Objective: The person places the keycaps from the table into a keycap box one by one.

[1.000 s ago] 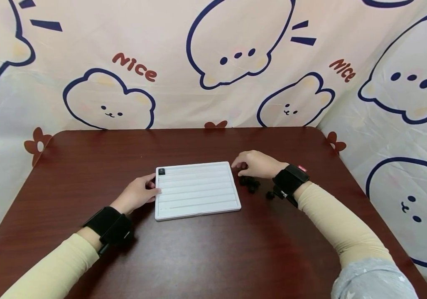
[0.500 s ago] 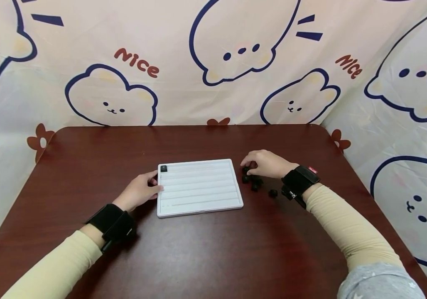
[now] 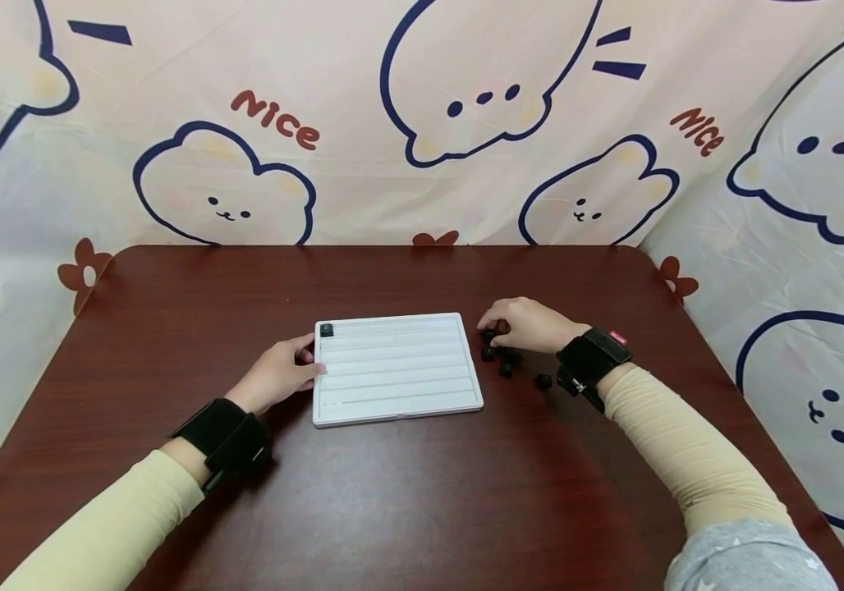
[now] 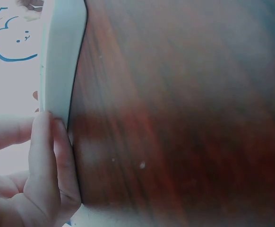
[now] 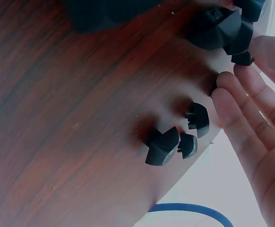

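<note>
A flat white tray (image 3: 400,369) with raised lengthwise ridges lies on the table, one black keycap (image 3: 327,330) in its far left corner. My left hand (image 3: 277,373) grips the tray's left edge, thumb on the rim; the left wrist view shows fingers (image 4: 42,156) pressed against that edge. Beyond the tray's right side, my right hand (image 3: 529,322) hovers low over a loose group of black keycaps (image 3: 506,369). In the right wrist view its fingertips (image 5: 225,97) are right beside keycaps (image 5: 218,33) clustered at the top, and three more keycaps (image 5: 163,147) lie below.
One stray keycap (image 3: 543,382) sits nearer the right wrist strap (image 3: 594,361). The brown wooden table (image 3: 407,509) reaches back to a cartoon-printed cloth wall (image 3: 363,205), with another such cloth along its right side.
My right hand has shifted right, from beside the tray's right edge to over the keycaps, then held nearly still. The left hand keeps its grip; the head view has shifted slightly.
</note>
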A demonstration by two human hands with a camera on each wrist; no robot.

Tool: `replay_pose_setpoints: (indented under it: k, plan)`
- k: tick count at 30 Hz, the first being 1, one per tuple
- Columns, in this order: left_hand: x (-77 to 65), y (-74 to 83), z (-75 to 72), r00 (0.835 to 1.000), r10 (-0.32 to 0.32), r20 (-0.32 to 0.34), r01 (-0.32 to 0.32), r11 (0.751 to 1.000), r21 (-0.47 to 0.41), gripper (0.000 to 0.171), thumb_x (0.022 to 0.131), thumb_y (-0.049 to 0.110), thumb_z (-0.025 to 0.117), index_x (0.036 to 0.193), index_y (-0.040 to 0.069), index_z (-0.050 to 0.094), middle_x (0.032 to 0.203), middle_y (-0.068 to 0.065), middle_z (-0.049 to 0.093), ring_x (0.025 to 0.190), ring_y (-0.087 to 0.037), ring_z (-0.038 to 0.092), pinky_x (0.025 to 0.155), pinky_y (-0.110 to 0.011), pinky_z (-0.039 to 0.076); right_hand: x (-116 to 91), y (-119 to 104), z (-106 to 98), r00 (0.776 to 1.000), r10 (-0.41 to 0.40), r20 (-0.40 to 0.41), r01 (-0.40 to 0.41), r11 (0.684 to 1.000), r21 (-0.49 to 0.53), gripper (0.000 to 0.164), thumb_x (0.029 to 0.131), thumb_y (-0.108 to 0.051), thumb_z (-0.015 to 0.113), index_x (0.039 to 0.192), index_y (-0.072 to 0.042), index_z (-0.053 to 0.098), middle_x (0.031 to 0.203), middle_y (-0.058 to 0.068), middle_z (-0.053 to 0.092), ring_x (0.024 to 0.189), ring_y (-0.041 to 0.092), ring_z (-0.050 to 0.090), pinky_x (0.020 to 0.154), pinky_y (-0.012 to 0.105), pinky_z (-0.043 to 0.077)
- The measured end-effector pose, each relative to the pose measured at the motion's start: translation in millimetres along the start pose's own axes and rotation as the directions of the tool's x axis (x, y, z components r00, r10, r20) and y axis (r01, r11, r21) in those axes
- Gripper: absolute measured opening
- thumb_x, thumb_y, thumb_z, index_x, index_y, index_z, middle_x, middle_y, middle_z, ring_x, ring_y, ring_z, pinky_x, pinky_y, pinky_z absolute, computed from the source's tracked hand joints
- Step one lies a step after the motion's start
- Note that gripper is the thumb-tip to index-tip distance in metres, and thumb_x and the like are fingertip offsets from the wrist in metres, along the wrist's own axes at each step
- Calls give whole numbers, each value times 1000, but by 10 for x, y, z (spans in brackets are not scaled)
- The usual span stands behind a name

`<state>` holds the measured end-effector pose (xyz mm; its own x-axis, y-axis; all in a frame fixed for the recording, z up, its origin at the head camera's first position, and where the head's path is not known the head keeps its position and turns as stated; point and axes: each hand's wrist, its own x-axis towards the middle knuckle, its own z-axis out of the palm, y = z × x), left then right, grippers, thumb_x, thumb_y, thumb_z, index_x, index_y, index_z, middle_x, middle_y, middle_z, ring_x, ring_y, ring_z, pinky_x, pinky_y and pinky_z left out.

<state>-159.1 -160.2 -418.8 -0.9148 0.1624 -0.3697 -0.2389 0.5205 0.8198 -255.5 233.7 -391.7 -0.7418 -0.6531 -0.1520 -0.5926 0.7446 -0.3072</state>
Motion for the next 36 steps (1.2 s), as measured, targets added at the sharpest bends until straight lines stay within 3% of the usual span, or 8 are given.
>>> replay_pose_setpoints:
  k: [8, 36]
  plan:
    - [-7, 0, -3, 1000, 4, 1, -4, 1000, 1, 67, 103, 5, 62, 159, -6, 27, 117, -20, 49, 99, -26, 57, 84, -33, 58, -2, 7, 23, 999, 0, 35, 0, 1000, 4, 28, 89, -6, 79, 117, -6, 75, 113, 8, 68, 94, 21, 61, 84, 38, 54]
    - [-11, -1, -10, 1000, 7, -4, -7, 1000, 20, 66, 102, 3, 62, 158, -7, 28, 113, -18, 47, 96, -24, 57, 82, -31, 58, 8, -26, 17, 1000, -12, 17, 11, 1000, 22, 26, 88, 0, 79, 112, -6, 75, 111, 7, 69, 93, 20, 62, 83, 37, 54]
